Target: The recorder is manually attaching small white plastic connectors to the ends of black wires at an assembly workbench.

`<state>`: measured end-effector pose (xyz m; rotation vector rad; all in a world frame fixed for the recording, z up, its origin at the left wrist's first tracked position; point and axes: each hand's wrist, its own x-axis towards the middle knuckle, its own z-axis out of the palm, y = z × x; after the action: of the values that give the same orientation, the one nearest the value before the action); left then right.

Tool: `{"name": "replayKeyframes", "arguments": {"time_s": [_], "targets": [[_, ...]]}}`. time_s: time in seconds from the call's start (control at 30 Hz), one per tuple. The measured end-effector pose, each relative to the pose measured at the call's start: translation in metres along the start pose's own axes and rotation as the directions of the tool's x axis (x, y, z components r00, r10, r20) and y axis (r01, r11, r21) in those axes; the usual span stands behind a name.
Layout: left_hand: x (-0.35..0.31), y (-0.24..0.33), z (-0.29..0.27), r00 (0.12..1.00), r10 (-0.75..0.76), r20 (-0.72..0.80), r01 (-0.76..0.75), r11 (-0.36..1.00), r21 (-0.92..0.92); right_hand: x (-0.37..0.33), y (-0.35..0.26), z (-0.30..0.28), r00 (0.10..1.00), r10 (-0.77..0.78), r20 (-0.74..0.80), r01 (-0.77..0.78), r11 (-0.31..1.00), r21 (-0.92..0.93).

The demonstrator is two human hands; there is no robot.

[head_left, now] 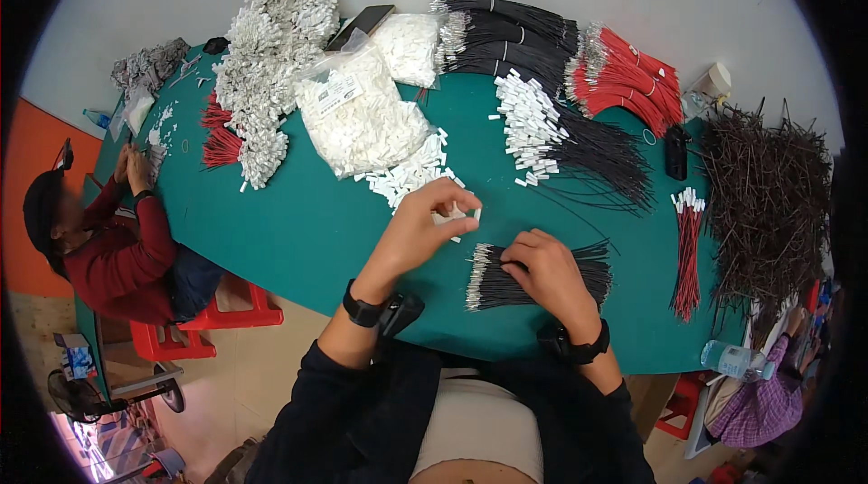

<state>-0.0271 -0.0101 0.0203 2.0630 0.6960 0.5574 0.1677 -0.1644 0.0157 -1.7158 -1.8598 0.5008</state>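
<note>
My left hand (pixel 427 220) pinches a small white plastic connector housing (pixel 477 213) between thumb and forefinger, just above the table. Close behind it lies a loose pile of the same white housings (pixel 407 178). My right hand (pixel 548 270) is over a bundle of black wires (pixel 495 289) with bare metal terminals at their left ends. Its fingers are curled together at a black wire, and the fingertips are partly hidden. Farther back, black wires (pixel 597 156) with white housings on their ends lie in a heap.
Clear bags of white housings (pixel 357 118) stand behind the pile. Black bundles (pixel 515 32) and red bundles (pixel 633 77) line the wall. A brown wire heap (pixel 768 194), red wires (pixel 688 258) and a bottle (pixel 737 360) lie right. A co-worker (pixel 117 231) sits left.
</note>
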Motion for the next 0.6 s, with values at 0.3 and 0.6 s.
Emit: {"name": "replayKeyframes", "arguments": {"time_s": [0.3,0.6], "targets": [[-0.004,-0.001,0.011,0.932,-0.001,0.362,0.361,-0.073,-0.930,-0.001,-0.003,-0.004,1.000,0.012,-0.022,-0.011,0.998,0.069],[-0.006,0.002,0.016,0.923,-0.005,0.385,0.382,-0.106,-0.918,-0.006,-0.005,-0.007,0.997,0.055,-0.052,-0.046,0.988,0.147]]}}
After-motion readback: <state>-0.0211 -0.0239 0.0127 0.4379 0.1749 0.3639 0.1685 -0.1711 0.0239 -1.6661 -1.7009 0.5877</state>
